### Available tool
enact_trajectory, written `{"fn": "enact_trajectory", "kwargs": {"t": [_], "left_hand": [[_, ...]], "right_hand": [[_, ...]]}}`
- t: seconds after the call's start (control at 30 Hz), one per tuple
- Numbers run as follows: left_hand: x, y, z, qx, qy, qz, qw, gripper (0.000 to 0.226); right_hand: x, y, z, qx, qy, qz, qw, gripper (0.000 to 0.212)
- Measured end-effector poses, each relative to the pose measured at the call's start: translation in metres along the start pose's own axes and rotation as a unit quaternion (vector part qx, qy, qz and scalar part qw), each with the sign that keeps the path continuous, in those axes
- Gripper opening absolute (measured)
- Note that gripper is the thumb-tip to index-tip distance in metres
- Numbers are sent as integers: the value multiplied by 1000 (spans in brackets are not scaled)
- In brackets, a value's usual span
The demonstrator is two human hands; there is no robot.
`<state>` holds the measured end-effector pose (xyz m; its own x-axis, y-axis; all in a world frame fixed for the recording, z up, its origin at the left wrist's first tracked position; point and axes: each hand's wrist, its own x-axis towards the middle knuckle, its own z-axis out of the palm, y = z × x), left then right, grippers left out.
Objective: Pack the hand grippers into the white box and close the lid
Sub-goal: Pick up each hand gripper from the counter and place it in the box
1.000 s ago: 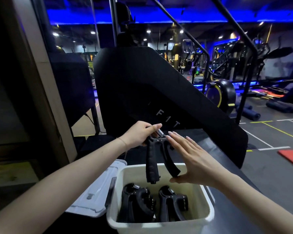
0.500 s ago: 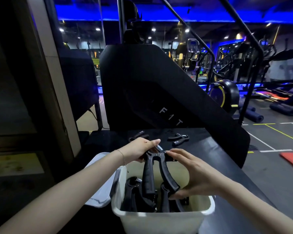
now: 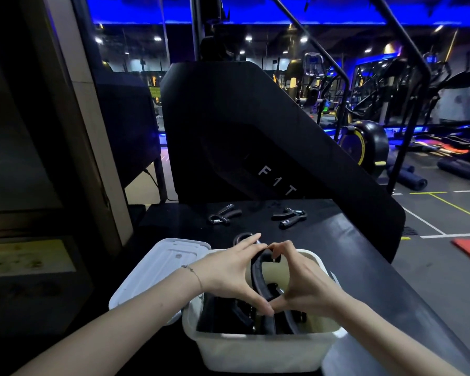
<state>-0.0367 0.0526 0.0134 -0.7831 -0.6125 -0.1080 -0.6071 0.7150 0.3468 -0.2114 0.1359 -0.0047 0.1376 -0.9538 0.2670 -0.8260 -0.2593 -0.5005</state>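
A white box (image 3: 255, 351) stands open at the near edge of the black table. Both hands hold one black hand gripper (image 3: 259, 278) inside the box, handles down. My left hand (image 3: 228, 275) grips its left side and spring end; my right hand (image 3: 301, 280) grips its right side. Other black hand grippers (image 3: 228, 316) lie in the box beneath. Two more hand grippers lie farther back on the table, one left (image 3: 223, 214), one right (image 3: 289, 217). A further one (image 3: 240, 238) peeks out behind my left hand. The white lid (image 3: 158, 272) lies left of the box.
The black table (image 3: 364, 267) runs back to a large black machine panel (image 3: 255, 137) marked FIT. A pillar and wall stand on the left. Gym machines, rolled mats and a floor with painted lines fill the right side.
Both hands have lowered the held hand gripper from above the box down into it. The camera has tilted, bringing the grippers at the table's back into view.
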Motion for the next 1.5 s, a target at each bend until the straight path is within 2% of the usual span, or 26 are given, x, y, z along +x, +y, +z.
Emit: {"fn": "enact_trajectory", "kwargs": {"t": [0.13,0.3,0.5,0.63,0.73,0.8,0.87,0.97,1.03,1.23,1.5], "left_hand": [[0,-1,3,-9,-20,-6,1000,123],[4,-9,12,-61,-24,-22,998,110],[12,-15,29,-109,-51,-65,991,106],[13,-14,34,-97,-36,-75,992,107],[14,-16,39,-75,-39,-99,991,116],[15,-18,42,-49,-47,-108,992,120],[15,-19,46,-13,-50,-109,993,120],[13,-21,50,21,-52,-113,992,119],[12,-22,53,24,-59,-118,991,120],[12,-23,54,-13,-83,-142,986,119],[9,-26,55,-29,-100,-172,980,121]], "right_hand": [[4,7,6,13,-31,11,999,82],[9,17,9,14,-76,12,997,84],[11,31,21,44,-95,-21,994,80],[20,46,8,21,-124,-81,989,70],[40,65,-15,5,-96,-91,991,53],[57,83,-28,0,-54,-90,995,54],[74,104,-36,-4,-9,-77,997,53],[98,135,-38,5,40,-38,998,36],[113,155,-34,7,56,2,998,32],[151,211,-2,-9,21,98,995,43],[181,258,25,-61,-18,171,983,65]]}}
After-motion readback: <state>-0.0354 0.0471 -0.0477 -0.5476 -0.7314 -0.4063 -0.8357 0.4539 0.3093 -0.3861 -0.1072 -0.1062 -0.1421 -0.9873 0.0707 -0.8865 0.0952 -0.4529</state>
